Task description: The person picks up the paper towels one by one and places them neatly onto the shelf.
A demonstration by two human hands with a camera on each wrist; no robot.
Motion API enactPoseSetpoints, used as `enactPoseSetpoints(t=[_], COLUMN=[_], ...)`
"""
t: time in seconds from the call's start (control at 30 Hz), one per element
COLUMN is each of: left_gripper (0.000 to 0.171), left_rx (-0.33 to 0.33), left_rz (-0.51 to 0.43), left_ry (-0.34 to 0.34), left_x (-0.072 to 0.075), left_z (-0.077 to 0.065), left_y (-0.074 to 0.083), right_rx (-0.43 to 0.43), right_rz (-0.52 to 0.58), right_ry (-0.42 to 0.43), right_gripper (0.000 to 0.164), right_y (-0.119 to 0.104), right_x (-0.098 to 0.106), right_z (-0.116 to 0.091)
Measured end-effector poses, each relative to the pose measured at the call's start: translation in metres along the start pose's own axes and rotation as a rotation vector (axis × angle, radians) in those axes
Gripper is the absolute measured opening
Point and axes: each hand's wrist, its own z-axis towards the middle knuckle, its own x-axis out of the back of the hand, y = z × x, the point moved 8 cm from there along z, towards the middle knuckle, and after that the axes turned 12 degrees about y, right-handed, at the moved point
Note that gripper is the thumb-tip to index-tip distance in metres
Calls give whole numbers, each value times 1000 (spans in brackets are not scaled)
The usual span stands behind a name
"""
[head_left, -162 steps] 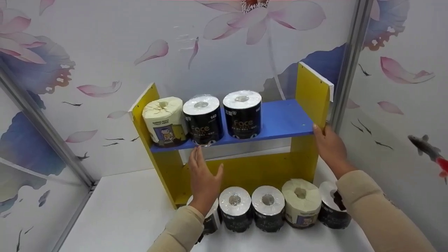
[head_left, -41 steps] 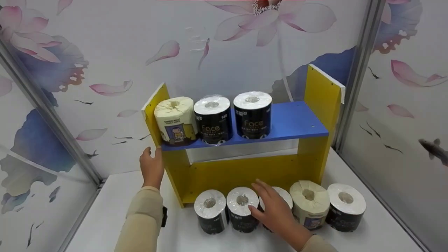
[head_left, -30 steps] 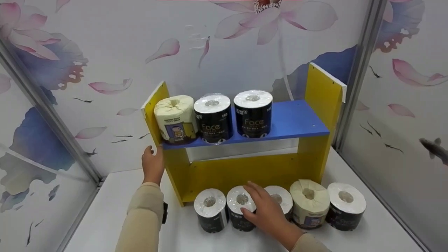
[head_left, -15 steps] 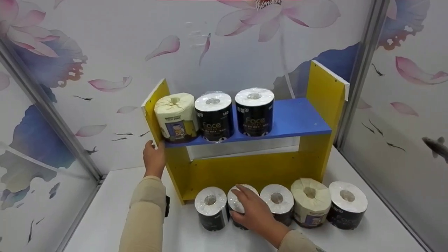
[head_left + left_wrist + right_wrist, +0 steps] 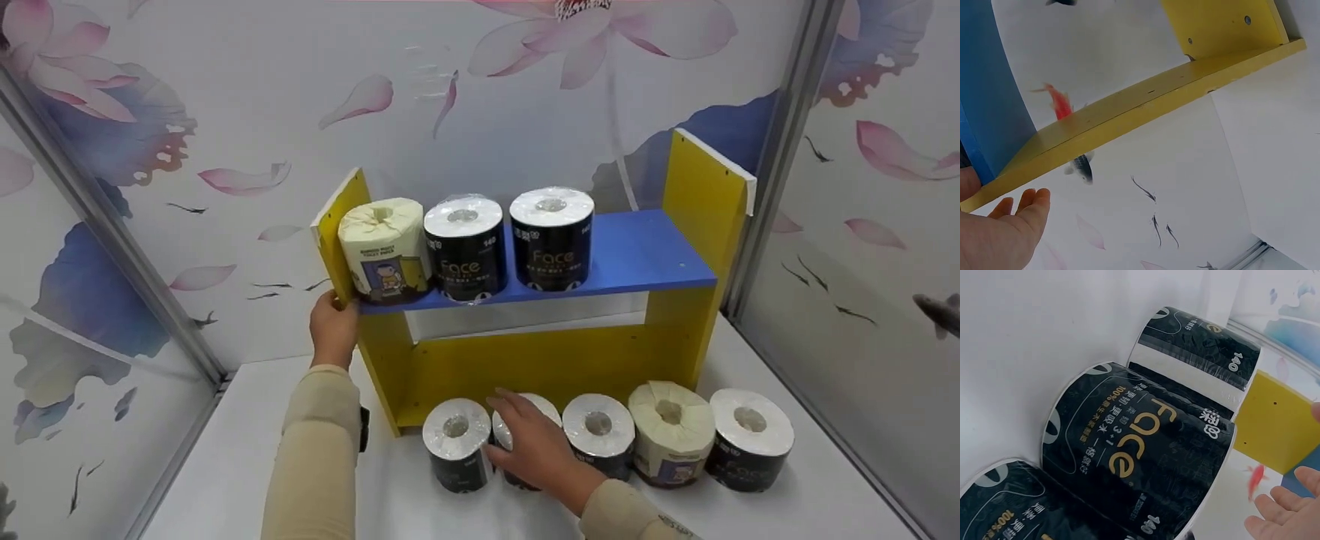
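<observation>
At the left side panel of a yellow and blue shelf unit (image 5: 682,259), my left hand (image 5: 334,330) holds the panel's front edge. In the left wrist view the thumb (image 5: 968,183) is on the inner side by the blue board, with curled fingers (image 5: 1033,211) along the outer side. My right hand (image 5: 532,442) hovers with spread fingers over the second toilet roll (image 5: 551,412) of the front row and partly hides it. The right wrist view shows those fingers (image 5: 1286,509) apart from the black-wrapped rolls (image 5: 1140,444), holding nothing.
On the blue board stand a cream-wrapped roll (image 5: 386,255) and two black-wrapped rolls (image 5: 551,247). Along the white table (image 5: 247,450) several rolls line the unit's front, including another cream one (image 5: 671,442). Printed wall panels (image 5: 247,75) enclose the back and sides.
My right hand left the right side panel and, lately, slid left from the third front roll to the second. My left hand went from the board's front edge to the left panel and now grips it.
</observation>
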Motion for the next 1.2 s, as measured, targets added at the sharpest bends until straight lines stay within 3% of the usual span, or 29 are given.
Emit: enactPoseSetpoints(t=[0.27,0.5,0.73,1.0,1.2], left_gripper=[44,42,40,38,39], left_rx=[-14,-27,-27,-2,6], left_rz=[-25,-8,-37,-46,-34], left_ry=[-33,-50,-37,-24,-28], left_x=[-2,-4,-5,-5,-4], left_z=[1,2,-1,0,-1], left_y=[6,8,10,7,4], right_rx=[-7,-53,-41,-89,-58], right_rz=[26,66,29,8,-30], right_ry=[-25,-96,-80,-134,-143], right_gripper=[67,69,72,77,79], right_y=[-5,-8,-10,-7,-8], right_x=[-8,-19,-27,-43,-51], right_z=[12,19,22,23,23])
